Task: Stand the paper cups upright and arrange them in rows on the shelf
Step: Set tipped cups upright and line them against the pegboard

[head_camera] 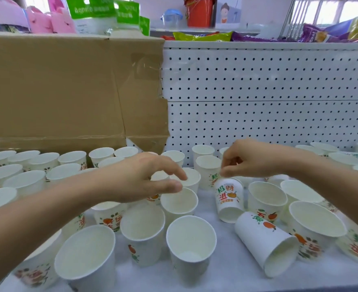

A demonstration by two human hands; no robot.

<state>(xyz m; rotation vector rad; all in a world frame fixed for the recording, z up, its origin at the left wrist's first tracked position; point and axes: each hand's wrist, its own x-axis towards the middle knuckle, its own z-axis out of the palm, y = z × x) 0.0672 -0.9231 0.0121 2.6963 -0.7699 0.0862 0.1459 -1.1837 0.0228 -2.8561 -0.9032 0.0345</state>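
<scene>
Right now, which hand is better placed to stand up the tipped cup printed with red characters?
Right. The right hand has its fingers pinched at the base of the tipped paper cup; the left hand hovers open over upright cups, farther away.

Bright, even, soft light fills the view, with daylight glaring through the window (329, 9) at one o'clock (blown nearly white), shadows faint under the paper cups (190, 234), wide-angle bending at the edges, and slight overall softness, worst toward twelve o'clock.
</scene>
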